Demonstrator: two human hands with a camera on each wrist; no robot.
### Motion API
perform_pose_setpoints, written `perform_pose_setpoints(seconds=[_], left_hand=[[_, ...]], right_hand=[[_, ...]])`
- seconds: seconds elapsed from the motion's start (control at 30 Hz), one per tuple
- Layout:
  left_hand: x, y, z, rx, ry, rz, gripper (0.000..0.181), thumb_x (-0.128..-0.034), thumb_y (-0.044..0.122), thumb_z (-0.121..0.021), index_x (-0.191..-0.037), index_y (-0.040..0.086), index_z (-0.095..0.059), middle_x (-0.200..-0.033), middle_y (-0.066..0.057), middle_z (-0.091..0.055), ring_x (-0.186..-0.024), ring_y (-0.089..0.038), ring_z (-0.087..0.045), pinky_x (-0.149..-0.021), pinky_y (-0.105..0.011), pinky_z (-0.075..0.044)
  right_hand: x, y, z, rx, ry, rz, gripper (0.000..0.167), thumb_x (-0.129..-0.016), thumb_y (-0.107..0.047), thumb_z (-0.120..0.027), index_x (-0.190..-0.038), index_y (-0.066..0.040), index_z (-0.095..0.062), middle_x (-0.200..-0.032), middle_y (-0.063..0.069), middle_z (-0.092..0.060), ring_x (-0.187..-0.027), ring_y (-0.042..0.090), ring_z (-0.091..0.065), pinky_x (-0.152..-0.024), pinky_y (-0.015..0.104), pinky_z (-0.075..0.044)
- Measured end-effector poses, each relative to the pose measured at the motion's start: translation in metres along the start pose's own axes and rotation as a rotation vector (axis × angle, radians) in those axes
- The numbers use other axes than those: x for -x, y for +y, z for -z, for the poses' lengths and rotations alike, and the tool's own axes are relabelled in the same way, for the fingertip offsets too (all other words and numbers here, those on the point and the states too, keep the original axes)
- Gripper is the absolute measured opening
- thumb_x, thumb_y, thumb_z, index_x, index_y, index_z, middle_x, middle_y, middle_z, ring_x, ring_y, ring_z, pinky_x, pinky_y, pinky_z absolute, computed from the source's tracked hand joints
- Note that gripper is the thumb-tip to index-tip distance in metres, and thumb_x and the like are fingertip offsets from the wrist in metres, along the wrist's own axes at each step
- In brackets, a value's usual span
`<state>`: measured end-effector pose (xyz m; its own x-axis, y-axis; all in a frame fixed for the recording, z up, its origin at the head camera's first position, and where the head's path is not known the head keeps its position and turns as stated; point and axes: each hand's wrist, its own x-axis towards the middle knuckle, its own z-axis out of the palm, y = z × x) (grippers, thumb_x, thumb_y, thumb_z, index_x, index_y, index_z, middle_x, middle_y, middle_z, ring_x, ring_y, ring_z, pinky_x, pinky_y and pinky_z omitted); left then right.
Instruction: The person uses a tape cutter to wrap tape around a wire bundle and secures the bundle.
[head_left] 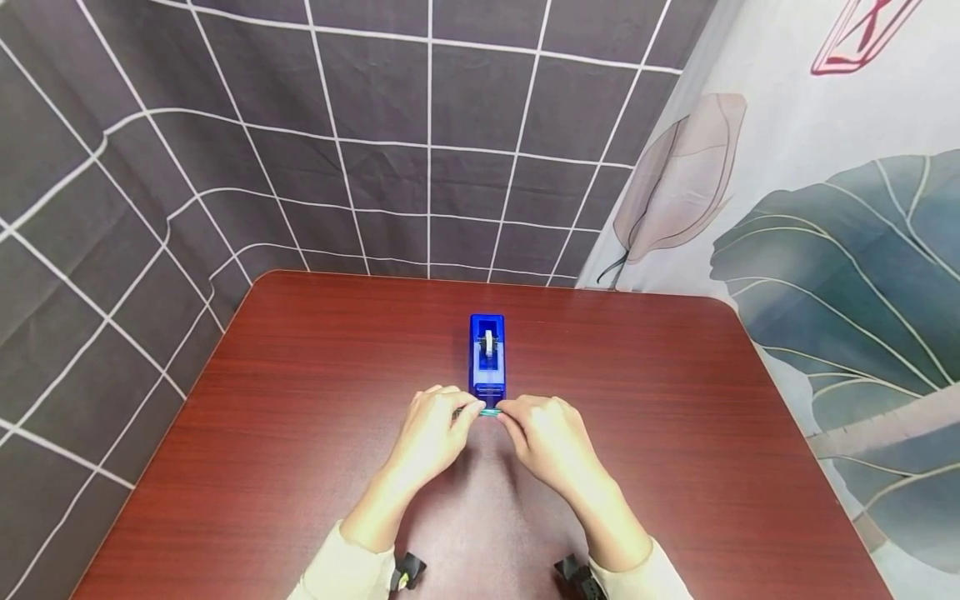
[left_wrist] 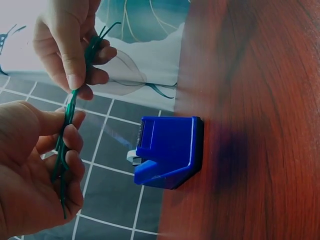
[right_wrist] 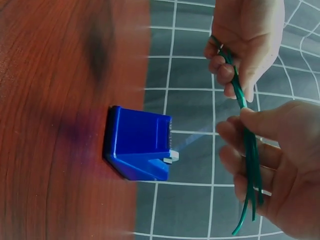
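Note:
A bundle of thin green strands, perhaps twist ties point(left_wrist: 71, 107), is stretched between my two hands, just in front of a blue tape dispenser point(head_left: 488, 379). My left hand point(head_left: 429, 437) pinches one side of the bundle between thumb and fingers. On the other side, my right hand point(head_left: 557, 437) grips it the same way, the thumbs a short gap apart. Loose strand ends stick out past the fingers in both wrist views. The dispenser stands upright on the table, with a small pale roll point(head_left: 489, 342) in it. Neither hand visibly grips the dispenser.
The reddish-brown wooden table point(head_left: 315, 400) spreads around the hands. A grey curtain with white grid lines point(head_left: 375, 92) hangs behind and to the left. A white leaf-patterned curtain point(head_left: 795, 125) hangs at the right. Black wrist devices point(head_left: 407, 572) sit by both cuffs.

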<state>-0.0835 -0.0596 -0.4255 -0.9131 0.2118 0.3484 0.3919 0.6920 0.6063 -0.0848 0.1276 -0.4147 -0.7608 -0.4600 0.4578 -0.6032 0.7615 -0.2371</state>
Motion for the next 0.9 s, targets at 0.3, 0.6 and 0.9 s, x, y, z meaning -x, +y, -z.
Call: perform_pose_setpoints(seconds=[0.3, 0.6, 0.9], left_hand=[[0.0002, 0.0005, 0.0018, 0.009, 0.010, -0.015, 0.013, -0.0939, 0.013, -0.068, -0.090, 0.007, -0.079, -0.082, -0.001, -0.071, -0.082, -0.022, -0.062, -0.073, -0.041, -0.044], [-0.0003, 0.0003, 0.0019, 0.021, 0.029, -0.036, 0.010, -0.0908, 0.013, -0.072, -0.086, 0.008, -0.079, -0.072, 0.003, -0.065, -0.072, -0.021, -0.057, -0.070, -0.039, -0.042], [-0.0028, -0.0010, 0.0009, -0.049, 0.009, -0.056, 0.025, -0.0972, 0.015, -0.063, -0.075, 0.011, -0.072, -0.070, 0.000, -0.070, -0.070, -0.022, -0.063, -0.071, -0.042, -0.043]], right_hand=[[-0.0018, 0.0012, 0.0001, -0.016, 0.015, 0.011, 0.004, -0.085, -0.011, -0.076, -0.088, -0.014, -0.077, -0.074, -0.006, -0.068, -0.059, 0.011, -0.062, -0.055, 0.035, -0.051], [-0.0053, 0.0041, 0.0047, -0.002, -0.003, 0.053, 0.005, -0.086, -0.010, -0.078, -0.087, -0.014, -0.075, -0.073, -0.005, -0.066, -0.061, 0.016, -0.063, -0.055, 0.038, -0.050], [-0.0024, 0.0094, -0.0026, 0.002, 0.078, 0.137, 0.005, -0.085, -0.012, -0.079, -0.086, -0.014, -0.074, -0.072, -0.005, -0.067, -0.063, 0.015, -0.063, -0.056, 0.036, -0.046]])
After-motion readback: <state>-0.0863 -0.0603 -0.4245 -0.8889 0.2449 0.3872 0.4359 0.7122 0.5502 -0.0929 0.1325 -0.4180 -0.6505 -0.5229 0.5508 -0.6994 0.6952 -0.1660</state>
